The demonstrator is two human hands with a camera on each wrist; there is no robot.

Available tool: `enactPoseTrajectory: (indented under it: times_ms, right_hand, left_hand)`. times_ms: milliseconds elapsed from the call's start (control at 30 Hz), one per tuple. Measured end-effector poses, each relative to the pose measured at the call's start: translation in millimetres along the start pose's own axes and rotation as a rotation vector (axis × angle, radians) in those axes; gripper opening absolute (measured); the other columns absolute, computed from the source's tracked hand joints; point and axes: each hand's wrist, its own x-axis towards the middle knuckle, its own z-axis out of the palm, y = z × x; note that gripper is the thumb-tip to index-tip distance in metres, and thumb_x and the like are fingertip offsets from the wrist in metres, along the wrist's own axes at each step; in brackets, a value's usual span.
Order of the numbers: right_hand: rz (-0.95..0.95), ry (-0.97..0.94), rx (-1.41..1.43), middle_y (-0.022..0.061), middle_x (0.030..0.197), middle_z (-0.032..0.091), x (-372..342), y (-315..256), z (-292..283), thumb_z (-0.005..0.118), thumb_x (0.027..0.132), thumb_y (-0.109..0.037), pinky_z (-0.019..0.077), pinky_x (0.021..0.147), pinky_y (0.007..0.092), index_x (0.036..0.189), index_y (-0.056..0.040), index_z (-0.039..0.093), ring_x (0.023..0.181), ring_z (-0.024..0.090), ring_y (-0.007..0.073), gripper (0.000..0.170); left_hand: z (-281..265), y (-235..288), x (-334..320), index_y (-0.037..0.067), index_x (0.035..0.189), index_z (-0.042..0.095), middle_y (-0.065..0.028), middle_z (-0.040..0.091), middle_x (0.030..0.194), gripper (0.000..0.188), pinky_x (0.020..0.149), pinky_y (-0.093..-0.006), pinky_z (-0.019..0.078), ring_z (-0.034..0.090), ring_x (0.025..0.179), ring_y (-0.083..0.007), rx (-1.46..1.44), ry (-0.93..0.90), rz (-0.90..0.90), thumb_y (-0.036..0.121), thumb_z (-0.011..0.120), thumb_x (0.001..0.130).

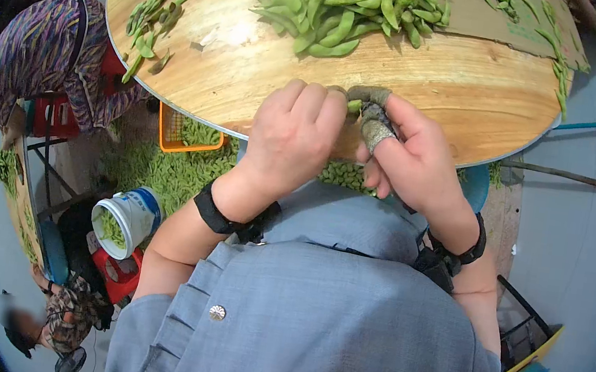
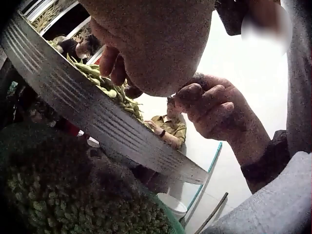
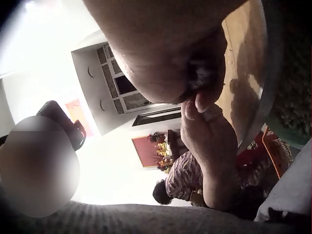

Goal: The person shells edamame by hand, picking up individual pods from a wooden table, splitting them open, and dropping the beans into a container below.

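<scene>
Prob best to brace w/ the L hand [image 1: 294,130] and work the green pod [image 1: 354,107] w/ small thumb moves of the R hand [image 1: 414,152], no yanking. Pod's btwn both hands' fingertips nr the table [image 1: 198,88] edge: L fingers curled on it, R thumb + index pinching, tho it's mostly hidden, so exact hold's unclear.
</scene>
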Motion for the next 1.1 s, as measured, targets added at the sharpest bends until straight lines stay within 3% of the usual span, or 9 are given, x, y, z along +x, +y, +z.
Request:
enactPoseTrajectory:
  times_ms: [433,533,633,800,867,933,967,1033,1100]
  right_hand:
    - [0.059,0.021,-0.011,0.0024,0.074,0.060,-1,4,-6,0.047,0.087,-0.008,0.0443,0.041,0.0201,0.120,-0.0040,0.055,0.052,0.056,0.0066,0.034]
    - [0.015,0.033,-0.030,0.0005,0.074,0.058,-2,7,-5,0.048,0.088,-0.006,0.0431,0.041,0.0191,0.124,-0.0046,0.054,0.051,0.054,0.0050,0.037]
    - [-0.083,0.057,-0.045,-0.0019,0.074,0.057,0,15,-3,0.049,0.087,-0.004,0.0419,0.044,0.0182,0.125,-0.0043,0.053,0.053,0.051,0.0034,0.039]
    - [-0.462,0.172,-0.360,0.0079,0.080,0.065,7,45,-5,0.053,0.082,-0.007,0.0513,0.063,0.0286,0.121,-0.0029,0.057,0.068,0.063,0.0138,0.039]
    - [-0.333,0.103,-0.268,0.0095,0.078,0.063,2,43,-7,0.057,0.081,-0.008,0.0511,0.069,0.0294,0.116,-0.0022,0.059,0.074,0.061,0.0134,0.036]
    - [-0.337,0.154,-0.266,0.0091,0.078,0.063,3,43,-6,0.060,0.079,-0.009,0.0504,0.068,0.0294,0.112,-0.0015,0.059,0.073,0.060,0.0129,0.033]
    - [-0.343,0.208,-0.263,0.0088,0.077,0.063,2,43,-6,0.062,0.078,-0.010,0.0497,0.067,0.0294,0.107,-0.0009,0.060,0.071,0.059,0.0124,0.031]
    - [-0.233,0.165,-0.212,0.0082,0.077,0.062,2,38,-9,0.064,0.076,-0.012,0.0490,0.065,0.0298,0.102,-0.0008,0.060,0.070,0.057,0.0118,0.029]
    - [-0.130,0.115,-0.164,0.0076,0.076,0.061,1,33,-12,0.065,0.075,-0.013,0.0483,0.064,0.0302,0.098,-0.0006,0.060,0.068,0.055,0.0113,0.027]
  left_hand:
    - [-7,7,2,0.007,0.087,0.056,-0.0050,0.047,0.071,0.017,0.060,-0.0336,0.0398,0.049,0.066,-0.0207,0.121,0.032,0.108,0.016,0.056,0.073]
    - [-6,9,0,0.008,0.088,0.056,-0.0060,0.047,0.071,0.016,0.057,-0.0352,0.0401,0.050,0.063,-0.0235,0.096,-0.019,-0.017,0.013,0.056,0.072]
    - [-2,14,-1,0.006,0.088,0.059,-0.0084,0.053,0.070,0.012,0.054,-0.0340,0.0406,0.051,0.060,-0.0249,-0.172,-0.009,-0.217,0.010,0.055,0.078]
    - [-12,1,1,-0.001,0.092,0.063,-0.0127,0.057,0.067,0.019,0.057,-0.0344,0.0449,0.053,0.060,-0.0184,-1.654,-0.235,-1.101,0.014,0.052,0.090]
    - [-12,0,-1,0.000,0.093,0.063,-0.0118,0.055,0.066,0.017,0.059,-0.0376,0.0454,0.053,0.062,-0.0167,-1.611,-0.284,-1.084,0.013,0.053,0.088]
    - [-12,3,-5,0.000,0.093,0.061,-0.0157,0.055,0.067,0.015,0.060,-0.0409,0.0451,0.057,0.063,-0.0258,-1.025,-0.323,-0.721,0.009,0.053,0.084]
    - [-12,6,-6,0.000,0.093,0.061,-0.0157,0.055,0.067,0.015,0.060,-0.0409,0.0451,0.057,0.063,-0.0258,-1.026,-0.326,-0.722,0.009,0.053,0.084]
    - [-13,11,-5,-0.001,0.089,0.059,-0.0206,0.057,0.072,0.015,0.064,-0.0441,0.0450,0.057,0.069,-0.0373,-0.596,-0.352,-0.305,0.006,0.052,0.079]
    - [-19,7,-4,-0.002,0.088,0.058,-0.0224,0.057,0.075,0.014,0.066,-0.0452,0.0448,0.056,0.073,-0.0409,-0.707,-0.419,-0.312,0.006,0.052,0.077]
